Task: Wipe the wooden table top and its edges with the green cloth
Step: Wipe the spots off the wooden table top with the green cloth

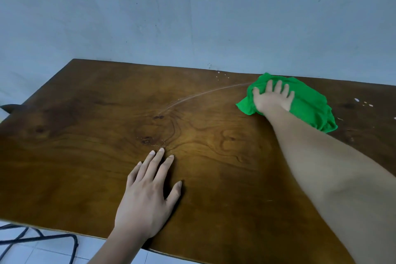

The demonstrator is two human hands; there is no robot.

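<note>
The wooden table top (90, 135) fills the lower part of the view, dark brown with grain and knots. The green cloth (310, 105) lies bunched near the far right edge, and my right hand (272, 98) presses down on it with fingers spread. A thin wet streak (203, 95) curves from the cloth toward the table's middle. My left hand (147, 197) rests flat on the near middle of the table, fingers apart, holding nothing.
White droplets (362, 102) spot the table right of the cloth, and smaller ones (220, 75) sit at the far edge. A pale blue wall (192, 17) stands right behind the table. Dark cables (42, 240) lie on the white tiled floor below the near left edge.
</note>
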